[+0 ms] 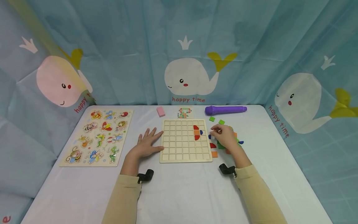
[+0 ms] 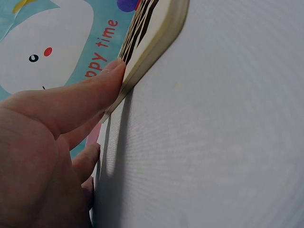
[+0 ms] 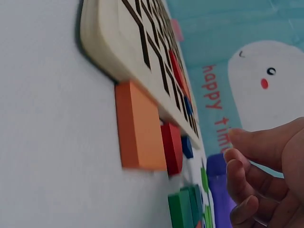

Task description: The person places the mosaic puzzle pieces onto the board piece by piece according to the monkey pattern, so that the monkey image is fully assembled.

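My left hand lies spread on the table, thumb and index finger touching the left edge of a wooden grid board. In the left wrist view the thumb rests against the board's side. On the board sit two red pieces, an orange square and a small blue half-round piece. Right of the board, my right hand hovers with loosely bent fingers; I see nothing between them. Below its fingertips is a loose blue piece, beside a red half-round piece and an orange square block.
Green blocks and other pieces are heaped under my right hand. Behind the board lie a pattern card, a pink block and a purple microphone-shaped toy. An insect puzzle board lies at left.
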Demonstrator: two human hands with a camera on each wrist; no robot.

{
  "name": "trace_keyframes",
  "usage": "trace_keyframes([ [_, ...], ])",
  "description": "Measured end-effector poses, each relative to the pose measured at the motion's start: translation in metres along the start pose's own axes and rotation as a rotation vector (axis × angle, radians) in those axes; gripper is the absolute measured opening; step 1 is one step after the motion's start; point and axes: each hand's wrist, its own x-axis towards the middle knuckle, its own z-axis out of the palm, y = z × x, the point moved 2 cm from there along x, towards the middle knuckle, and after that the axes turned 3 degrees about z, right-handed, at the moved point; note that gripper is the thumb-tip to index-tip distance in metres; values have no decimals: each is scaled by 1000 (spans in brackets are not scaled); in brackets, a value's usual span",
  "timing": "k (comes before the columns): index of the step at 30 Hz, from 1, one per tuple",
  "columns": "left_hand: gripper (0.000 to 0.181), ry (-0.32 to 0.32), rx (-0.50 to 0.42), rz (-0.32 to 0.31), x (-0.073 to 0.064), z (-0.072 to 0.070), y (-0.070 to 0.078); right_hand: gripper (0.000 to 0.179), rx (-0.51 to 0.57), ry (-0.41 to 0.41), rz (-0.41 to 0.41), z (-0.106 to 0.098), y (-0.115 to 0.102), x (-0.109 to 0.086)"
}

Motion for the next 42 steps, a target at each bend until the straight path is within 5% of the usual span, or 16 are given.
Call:
trace_keyframes([
  [15, 84, -1, 6, -5, 0, 0, -2, 26, -16, 12, 76, -34, 37, 5],
  [23, 83, -3, 2, -9, -1, -2, -2, 19, -78, -124, 15, -27, 37, 1],
  [31, 83, -7, -7, -14, -1, -2, -2, 20, -128, -106, -28, -18, 37, 4],
  [42, 84, -10, 1, -9, 0, 0, -2, 28, -176, -151, 19, -16, 37, 10],
])
